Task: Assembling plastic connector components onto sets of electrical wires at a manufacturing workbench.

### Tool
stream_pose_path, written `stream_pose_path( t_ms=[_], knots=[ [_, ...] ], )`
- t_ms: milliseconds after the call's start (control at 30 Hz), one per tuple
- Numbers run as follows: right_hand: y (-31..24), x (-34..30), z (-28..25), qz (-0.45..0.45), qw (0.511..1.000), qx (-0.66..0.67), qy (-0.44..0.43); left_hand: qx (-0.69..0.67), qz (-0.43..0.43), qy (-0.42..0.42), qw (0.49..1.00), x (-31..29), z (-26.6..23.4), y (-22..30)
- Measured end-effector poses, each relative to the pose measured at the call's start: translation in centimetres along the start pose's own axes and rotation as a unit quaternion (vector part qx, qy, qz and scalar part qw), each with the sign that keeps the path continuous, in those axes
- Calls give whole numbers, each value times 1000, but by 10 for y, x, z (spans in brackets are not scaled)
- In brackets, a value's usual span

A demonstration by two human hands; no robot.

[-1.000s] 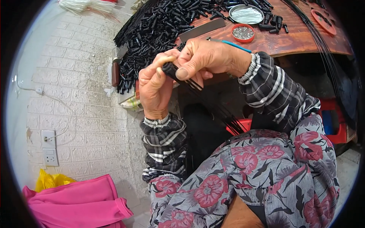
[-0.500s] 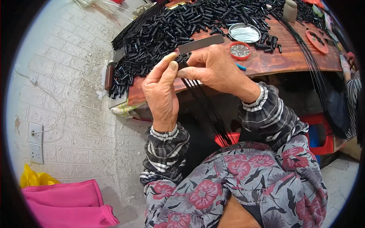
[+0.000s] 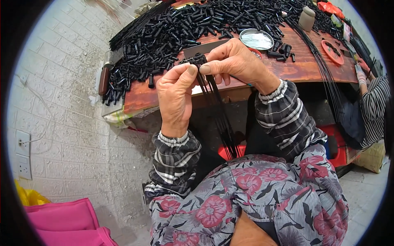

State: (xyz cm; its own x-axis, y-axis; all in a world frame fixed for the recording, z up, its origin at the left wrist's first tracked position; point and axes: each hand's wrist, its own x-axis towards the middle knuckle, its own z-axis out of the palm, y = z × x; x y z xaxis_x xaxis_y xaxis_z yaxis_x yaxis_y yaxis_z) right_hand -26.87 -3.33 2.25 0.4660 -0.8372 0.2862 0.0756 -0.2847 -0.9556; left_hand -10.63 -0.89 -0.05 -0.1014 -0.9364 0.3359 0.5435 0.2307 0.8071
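Up in front of the table edge, I hold a bundle of thin black umbrella ribs [image 3: 221,119] between both hands. Their jointed upper ends form a dark cluster [image 3: 198,58] at my fingertips. My left hand [image 3: 176,96] pinches its left side between thumb and fingers. On the other side, my right hand [image 3: 240,65] grips the ribs, its thumb close to the left thumb. Below the hands the long ribs hang toward my lap, in front of a red object [image 3: 230,152]. My fingers hide part of the joints.
A heap of short black tubes [image 3: 172,30] covers the far table [image 3: 279,74]. A round dish of silvery pieces [image 3: 256,40], a red tray [image 3: 332,52] and a grey block [image 3: 307,18] sit there. At right works another person in a striped sleeve [image 3: 375,96]; a white brick wall [image 3: 74,98] stands left.
The view has shifted, so the table sits further left and higher. My hands have moved slightly right over the table, and the right one now covers much of the small red dish.
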Motion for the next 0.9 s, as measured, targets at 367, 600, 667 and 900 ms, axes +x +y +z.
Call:
stream_pose_path(
  t_ms=[367, 600, 667, 900],
  knots=[
    [-7, -1, -8, -49, 989, -134, -30, 130, 58, 15, 990, 5, 7, 1],
    [-9, 3, -17, -103, 972, -196, -84, 157, 93, 23, 983, 5, 10, 1],
    [-7, 4, -18, -142, 969, -185, -77, 143, 65, -47, 987, 10, 3, 1],
    [-8, -1, -22, -63, 983, -115, -129, 87, -26, -51, 995, 18, 2, -1]
  ],
)
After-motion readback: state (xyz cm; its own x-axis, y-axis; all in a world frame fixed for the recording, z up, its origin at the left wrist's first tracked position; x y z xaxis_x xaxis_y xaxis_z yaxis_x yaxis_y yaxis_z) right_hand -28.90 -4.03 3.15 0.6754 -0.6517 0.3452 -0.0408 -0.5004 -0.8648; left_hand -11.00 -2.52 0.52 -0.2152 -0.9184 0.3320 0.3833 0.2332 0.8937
